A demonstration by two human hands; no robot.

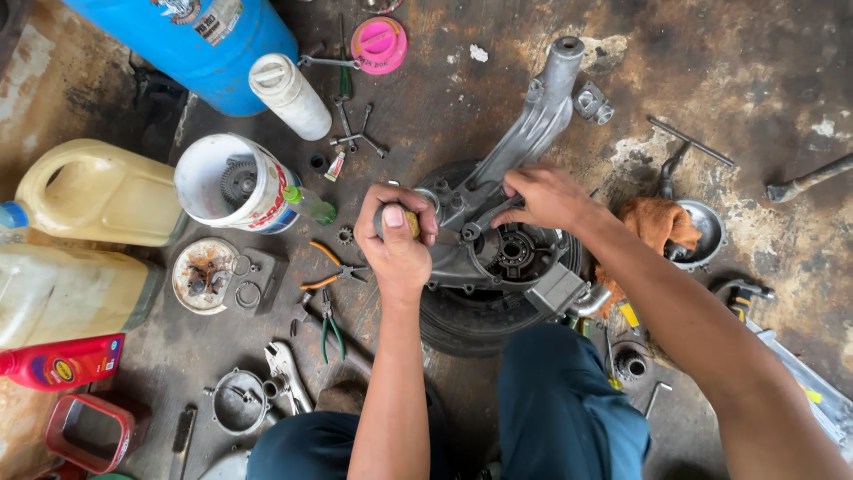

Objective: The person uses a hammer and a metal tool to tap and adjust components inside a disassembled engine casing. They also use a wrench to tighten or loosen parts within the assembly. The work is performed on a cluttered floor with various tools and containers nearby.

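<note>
A large blue plastic barrel (191,44) stands at the top left, with a white cylindrical bottle (289,95) lying beside it and a round pink lid (379,44) nearby. A yellowish plastic jerrycan (93,191) sits left of a white bucket (233,185) holding a gear. Orange-handled pliers (327,267) and green-handled pliers (330,327) lie on the stained concrete floor (755,71), and an orange rag (657,222) rests by a metal bowl (706,233).

Arms: bare, no sleeves showing
Hands (397,240): bare, no gloves, rings or watch
Legs: dark blue trousers (569,400), plain cloth, creased at the knees
</note>
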